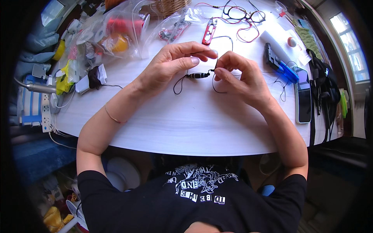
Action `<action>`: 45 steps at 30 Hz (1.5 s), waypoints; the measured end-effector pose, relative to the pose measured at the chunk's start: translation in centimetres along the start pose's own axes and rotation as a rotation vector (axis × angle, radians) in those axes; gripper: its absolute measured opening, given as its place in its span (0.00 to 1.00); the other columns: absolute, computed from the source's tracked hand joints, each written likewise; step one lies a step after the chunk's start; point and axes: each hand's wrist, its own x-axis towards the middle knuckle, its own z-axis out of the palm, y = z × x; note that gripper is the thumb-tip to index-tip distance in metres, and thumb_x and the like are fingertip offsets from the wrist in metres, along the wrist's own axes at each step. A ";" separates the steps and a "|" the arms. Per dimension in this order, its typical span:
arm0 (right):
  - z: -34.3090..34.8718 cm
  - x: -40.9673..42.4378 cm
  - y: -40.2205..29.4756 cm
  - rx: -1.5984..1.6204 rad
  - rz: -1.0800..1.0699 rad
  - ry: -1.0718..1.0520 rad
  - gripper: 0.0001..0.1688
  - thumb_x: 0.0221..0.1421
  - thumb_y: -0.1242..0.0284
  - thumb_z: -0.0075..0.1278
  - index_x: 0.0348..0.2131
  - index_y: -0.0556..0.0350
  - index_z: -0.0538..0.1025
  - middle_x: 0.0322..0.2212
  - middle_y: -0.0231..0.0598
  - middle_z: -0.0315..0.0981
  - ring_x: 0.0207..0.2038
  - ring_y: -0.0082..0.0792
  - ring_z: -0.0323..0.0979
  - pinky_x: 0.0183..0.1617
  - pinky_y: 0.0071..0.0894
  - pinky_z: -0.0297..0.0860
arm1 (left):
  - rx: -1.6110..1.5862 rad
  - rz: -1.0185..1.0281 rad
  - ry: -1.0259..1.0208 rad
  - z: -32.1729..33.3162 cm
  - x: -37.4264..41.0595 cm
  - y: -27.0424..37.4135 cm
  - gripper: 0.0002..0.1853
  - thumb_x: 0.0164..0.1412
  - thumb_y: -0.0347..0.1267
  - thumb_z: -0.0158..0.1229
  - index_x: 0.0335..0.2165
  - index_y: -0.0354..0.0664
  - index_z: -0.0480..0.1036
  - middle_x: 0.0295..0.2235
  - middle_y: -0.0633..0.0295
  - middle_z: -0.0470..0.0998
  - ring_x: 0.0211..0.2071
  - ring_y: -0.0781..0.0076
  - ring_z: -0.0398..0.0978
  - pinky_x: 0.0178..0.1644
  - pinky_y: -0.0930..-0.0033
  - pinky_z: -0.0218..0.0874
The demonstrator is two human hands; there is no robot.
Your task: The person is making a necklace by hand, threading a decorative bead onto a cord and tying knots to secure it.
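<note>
Between my hands lies a black-and-white banded bead (198, 75), oblong, with a loop of black cord (178, 85) at its left end and a small dark knot at its right. My right hand (240, 77) pinches the black cord between thumb and fingertips beside that knot. Loose cord curves below those fingers, and another length arcs above them. My left hand (174, 59) is held above and left of the bead, thumb and fingers apart; whether a strand runs between them I cannot tell. Red-handled thread snips (208, 32) rest just beyond the hands.
Eyeglasses (246, 15) and red cord (247, 34) lie at the back. On the right are a blue-and-black tool (281, 65), a phone (303, 99) and a black bag (323, 84). Plastic bags with spools (125, 26) and wound dark cord (94, 77) stand at the left.
</note>
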 end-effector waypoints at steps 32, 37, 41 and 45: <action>-0.6 -0.7 -2.8 -0.139 -0.246 0.165 0.11 0.45 0.81 0.50 0.32 0.57 0.67 0.18 0.35 0.69 0.17 0.22 0.65 0.21 0.21 0.61 | 0.016 -0.150 0.195 2.9 -1.3 1.4 0.08 0.56 0.32 0.56 0.31 0.38 0.71 0.30 0.63 0.74 0.34 0.80 0.70 0.45 0.74 0.60; -0.3 -1.2 -3.0 -0.296 -0.421 0.210 0.13 0.40 0.82 0.51 0.31 0.55 0.70 0.16 0.34 0.67 0.16 0.27 0.67 0.21 0.24 0.64 | -0.108 -0.125 0.128 3.2 -1.6 1.3 0.08 0.56 0.32 0.56 0.32 0.37 0.71 0.30 0.62 0.75 0.33 0.78 0.71 0.44 0.74 0.61; 0.1 -1.5 -3.0 -0.160 -0.301 0.173 0.15 0.39 0.84 0.51 0.32 0.57 0.70 0.13 0.30 0.60 0.13 0.22 0.60 0.18 0.20 0.59 | -0.122 -0.160 0.122 3.5 -2.2 1.6 0.08 0.55 0.31 0.57 0.31 0.38 0.71 0.30 0.61 0.75 0.32 0.78 0.70 0.42 0.74 0.62; 0.1 -1.7 -3.0 -0.099 -0.291 0.120 0.15 0.38 0.86 0.50 0.32 0.62 0.70 0.16 0.29 0.63 0.14 0.17 0.57 0.17 0.17 0.55 | -0.101 -0.210 0.146 3.6 -2.9 2.1 0.08 0.55 0.31 0.58 0.31 0.37 0.71 0.30 0.61 0.75 0.29 0.80 0.70 0.36 0.78 0.63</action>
